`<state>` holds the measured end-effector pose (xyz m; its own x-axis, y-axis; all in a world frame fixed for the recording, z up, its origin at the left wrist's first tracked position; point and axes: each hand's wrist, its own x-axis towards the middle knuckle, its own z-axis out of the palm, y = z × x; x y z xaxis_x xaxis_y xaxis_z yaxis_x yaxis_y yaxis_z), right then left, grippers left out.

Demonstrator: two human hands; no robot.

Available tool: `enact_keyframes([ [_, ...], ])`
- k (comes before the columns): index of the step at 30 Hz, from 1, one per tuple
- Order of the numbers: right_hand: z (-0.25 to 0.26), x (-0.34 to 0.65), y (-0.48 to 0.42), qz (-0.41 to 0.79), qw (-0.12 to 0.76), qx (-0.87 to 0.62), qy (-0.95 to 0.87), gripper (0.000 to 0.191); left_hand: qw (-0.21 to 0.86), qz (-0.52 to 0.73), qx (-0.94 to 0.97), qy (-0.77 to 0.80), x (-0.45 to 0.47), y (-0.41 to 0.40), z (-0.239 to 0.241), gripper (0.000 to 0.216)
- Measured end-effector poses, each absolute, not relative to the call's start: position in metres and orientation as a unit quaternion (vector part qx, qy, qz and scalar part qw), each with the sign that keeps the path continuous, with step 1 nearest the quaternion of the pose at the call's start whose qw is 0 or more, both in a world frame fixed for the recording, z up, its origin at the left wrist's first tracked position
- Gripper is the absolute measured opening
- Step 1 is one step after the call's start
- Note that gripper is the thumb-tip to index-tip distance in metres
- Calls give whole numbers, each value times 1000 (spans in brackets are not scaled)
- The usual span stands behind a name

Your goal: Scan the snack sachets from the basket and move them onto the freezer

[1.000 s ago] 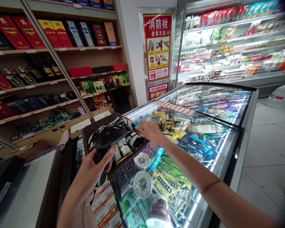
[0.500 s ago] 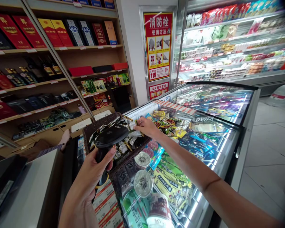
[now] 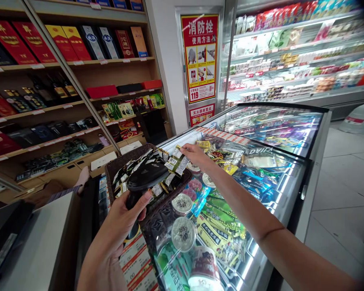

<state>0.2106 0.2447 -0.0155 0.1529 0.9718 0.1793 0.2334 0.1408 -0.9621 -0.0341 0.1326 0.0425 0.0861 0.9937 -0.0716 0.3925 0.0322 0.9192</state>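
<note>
My left hand (image 3: pixel 125 216) is wrapped round the handle of a black barcode scanner (image 3: pixel 147 176), its head tilted over a brown woven basket (image 3: pixel 162 208). Many small black, white and gold packets (image 3: pixel 133 161) lie loosely in that basket. Between the fingertips of my right hand (image 3: pixel 195 155) is one small snack packet (image 3: pixel 177 161), pinched by its upper corner. It is held above the basket's right side, back turned up with a pale label and a dark green band, in front of the scanner head. The scanner hides part of the basket's contents.
Under the basket stands a glass-topped freezer (image 3: pixel 261 169) with ice cream tubs (image 3: pixel 183 233) and bagged ices inside. A white counter (image 3: pixel 42 242) is at left. Another person's arm (image 3: pixel 84 178) shows behind it. Shelves of boxes (image 3: pixel 79 40) and a lit chiller (image 3: pixel 291 60) line the back.
My right hand has risen slightly to the right, bringing the packet up into clear view. My left hand has shifted the scanner a little to the right and down.
</note>
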Motion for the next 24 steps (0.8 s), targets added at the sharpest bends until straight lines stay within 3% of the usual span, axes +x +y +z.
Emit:
enact_keyframes([
  [9,-14,214,246,314,488,-586,-565,23,431,363,599,569,-34,133,39,47],
  [16,-13,254,250,39,346,-766,-540,26,419,370,593,579,-40,135,39,47],
  [20,-20,250,247,-79,323,-786,-521,34,418,379,591,576,-42,135,39,46],
  [24,-31,215,253,30,328,-658,-678,41,424,394,577,576,-40,135,39,46],
])
